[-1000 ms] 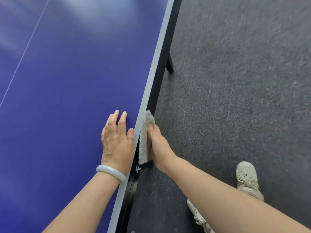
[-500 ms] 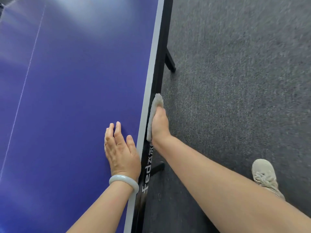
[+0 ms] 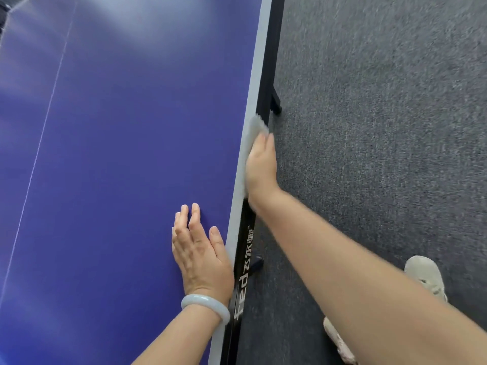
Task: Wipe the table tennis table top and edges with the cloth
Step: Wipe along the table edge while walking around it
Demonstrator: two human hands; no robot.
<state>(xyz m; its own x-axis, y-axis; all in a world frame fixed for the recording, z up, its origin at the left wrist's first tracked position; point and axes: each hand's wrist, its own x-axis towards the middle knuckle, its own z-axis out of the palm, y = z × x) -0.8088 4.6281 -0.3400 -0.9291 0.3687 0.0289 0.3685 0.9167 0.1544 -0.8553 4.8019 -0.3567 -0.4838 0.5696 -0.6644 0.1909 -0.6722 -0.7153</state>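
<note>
Head view looks down on the right hand [image 3: 261, 164], which presses the cloth [image 3: 254, 130] flat against the side edge [image 3: 266, 75] of the bench [image 3: 118, 154]. Its fingers lie lengthwise along that edge. The pale cloth sits between the palm and the black rail, and it also laps over the grey border strip [image 3: 257, 64] on top. I think it is held this way so that one stroke can clean both the rim and the side face. The thumb and the palm side are hidden, so I cannot tell if the hand pinches the cloth or only pushes it.

The left hand [image 3: 203, 256] lies released and flat on the blue top, just beside the border, with the fingers straight and holding nothing. Most likely it supports the body while the other arm reaches forward. A pale bracelet [image 3: 205, 306] is on its wrist.

Further out, white lettering [image 3: 245, 272] runs along the rail, partly covered by the right forearm. A black leg [image 3: 275, 101] stands on the grey carpet [image 3: 382, 127]. One light shoe [image 3: 424, 275] shows near the right arm, and a second pale shape lower down is cut by the arm. The cloth and carpet are blurred, and the far end of the bench is outside the frame.
</note>
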